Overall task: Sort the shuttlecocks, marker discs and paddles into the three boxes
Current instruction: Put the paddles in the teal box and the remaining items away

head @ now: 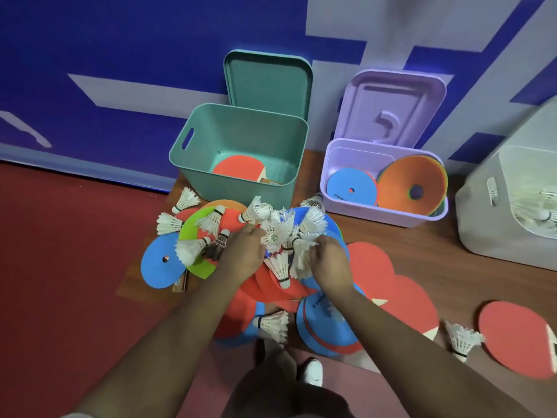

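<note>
Over the heap on the floor, near its wall edge, the left hand [241, 251] and right hand [330, 260] both curl their fingers into a bunch of shuttlecocks [281, 233], gripping it from either side. Against the wall behind stands the green box [211, 140] with one red paddle [238, 170] lying in it. Beside that, the purple box [355, 158] holds marker discs [351, 188], and the grey box [482, 206] towards the right edge holds more shuttlecocks [539, 209]. A loose shuttlecock [272, 324] lies just below the hands, and a second paddle [512, 339] lies well apart to the right.
</note>
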`<state>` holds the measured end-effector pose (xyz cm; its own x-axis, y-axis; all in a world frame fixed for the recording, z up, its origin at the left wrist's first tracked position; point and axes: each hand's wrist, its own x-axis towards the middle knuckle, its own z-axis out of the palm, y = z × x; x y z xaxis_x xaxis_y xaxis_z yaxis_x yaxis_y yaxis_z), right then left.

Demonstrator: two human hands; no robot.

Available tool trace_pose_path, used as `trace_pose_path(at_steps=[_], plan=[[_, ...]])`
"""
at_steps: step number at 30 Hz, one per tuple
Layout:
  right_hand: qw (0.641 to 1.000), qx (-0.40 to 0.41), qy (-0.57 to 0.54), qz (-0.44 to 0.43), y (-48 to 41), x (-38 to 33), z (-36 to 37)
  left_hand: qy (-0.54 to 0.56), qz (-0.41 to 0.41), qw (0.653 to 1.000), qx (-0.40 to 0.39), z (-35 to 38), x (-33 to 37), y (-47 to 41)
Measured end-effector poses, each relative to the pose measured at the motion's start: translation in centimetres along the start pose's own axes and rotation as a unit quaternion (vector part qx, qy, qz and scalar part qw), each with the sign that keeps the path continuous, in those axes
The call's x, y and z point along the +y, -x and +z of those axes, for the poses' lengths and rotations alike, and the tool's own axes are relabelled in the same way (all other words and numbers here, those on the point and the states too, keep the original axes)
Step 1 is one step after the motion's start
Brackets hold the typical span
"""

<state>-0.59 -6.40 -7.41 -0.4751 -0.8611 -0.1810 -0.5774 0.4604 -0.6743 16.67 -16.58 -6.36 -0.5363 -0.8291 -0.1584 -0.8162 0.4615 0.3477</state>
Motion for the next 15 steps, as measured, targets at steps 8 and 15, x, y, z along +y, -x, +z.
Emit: trace_pose_path(at_steps=[8, 15], plan=[[0.988, 0.037, -0.143, 0.054, 0.3, 0.0, -2.7, 0.081, -0.006, 0.997, -0.015, -1.8, 0.0, 0.6], [0.975, 0.024, -0.213, 0.050, -0.3, -3.1, -2.8, 0.137, 0.062, 0.989, 0.001, -2.6, -1.4, -0.9]])
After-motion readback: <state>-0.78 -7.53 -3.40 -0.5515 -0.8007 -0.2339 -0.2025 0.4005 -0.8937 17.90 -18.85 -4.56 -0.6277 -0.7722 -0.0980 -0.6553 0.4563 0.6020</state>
